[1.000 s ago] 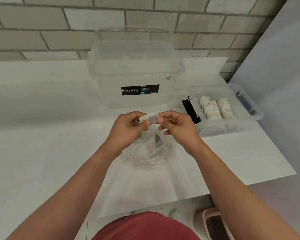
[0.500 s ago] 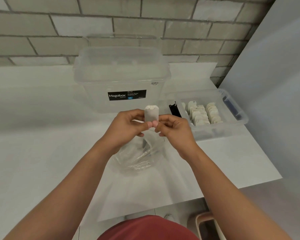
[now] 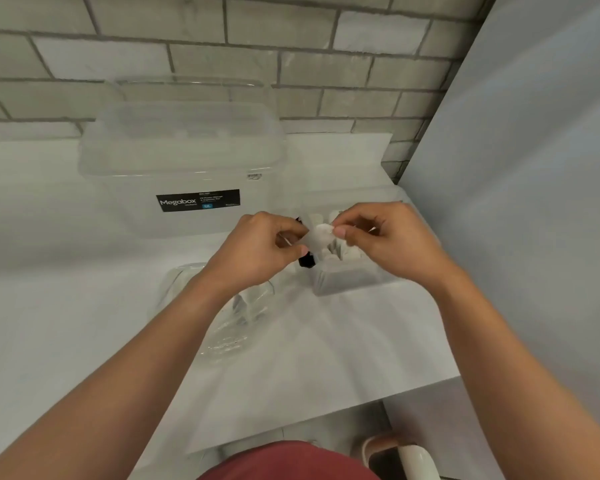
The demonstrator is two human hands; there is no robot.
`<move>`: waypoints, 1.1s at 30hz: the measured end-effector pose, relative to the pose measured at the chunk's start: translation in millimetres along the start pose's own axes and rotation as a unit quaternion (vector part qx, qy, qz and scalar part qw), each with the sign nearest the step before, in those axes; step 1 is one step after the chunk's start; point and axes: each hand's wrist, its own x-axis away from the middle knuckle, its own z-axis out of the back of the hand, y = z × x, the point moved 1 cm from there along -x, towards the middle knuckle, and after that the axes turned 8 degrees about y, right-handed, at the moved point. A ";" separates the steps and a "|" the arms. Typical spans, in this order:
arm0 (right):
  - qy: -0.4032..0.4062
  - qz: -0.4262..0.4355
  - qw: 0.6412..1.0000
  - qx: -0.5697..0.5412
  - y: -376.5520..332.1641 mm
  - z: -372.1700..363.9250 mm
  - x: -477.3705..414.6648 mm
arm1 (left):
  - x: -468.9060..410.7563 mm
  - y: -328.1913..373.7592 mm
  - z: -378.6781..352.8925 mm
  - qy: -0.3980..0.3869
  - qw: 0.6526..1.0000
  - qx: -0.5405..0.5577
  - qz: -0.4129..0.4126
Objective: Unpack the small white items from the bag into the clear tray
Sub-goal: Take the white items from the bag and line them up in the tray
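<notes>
A small white item [image 3: 320,236] is pinched from both sides, by my left hand [image 3: 257,251] and my right hand [image 3: 385,240]. Both hands hover over the left end of the clear tray [image 3: 347,282], which holds rows of similar white items [image 3: 340,252] and a black piece [image 3: 306,261]. My right hand hides most of the tray. The clear plastic bag [image 3: 236,313] lies crumpled on the white table under my left wrist.
A large clear lidded Megabox container [image 3: 184,174] stands behind the hands against the brick wall. A grey panel [image 3: 534,168] bounds the table on the right. The table's front edge [image 3: 361,400] runs close to my body, with a bin [image 3: 395,455] on the floor below.
Both hands have carried the white item to the right, from above the bag to over the tray. The item has turned between the fingers.
</notes>
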 end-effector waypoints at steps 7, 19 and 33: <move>0.091 -0.016 0.991 0.092 47.3 48.1 -32.0 | 2.8 11.1 -38.8 0.019 0.994 -0.092 -0.058; -0.247 -0.054 0.946 0.205 108.6 2.2 -63.1 | 14.3 8.6 -64.3 0.077 0.987 -0.122 -0.073; -0.163 -0.076 0.968 0.176 105.7 7.7 -58.8 | 30.9 -3.2 -51.3 0.063 0.990 -0.101 -0.069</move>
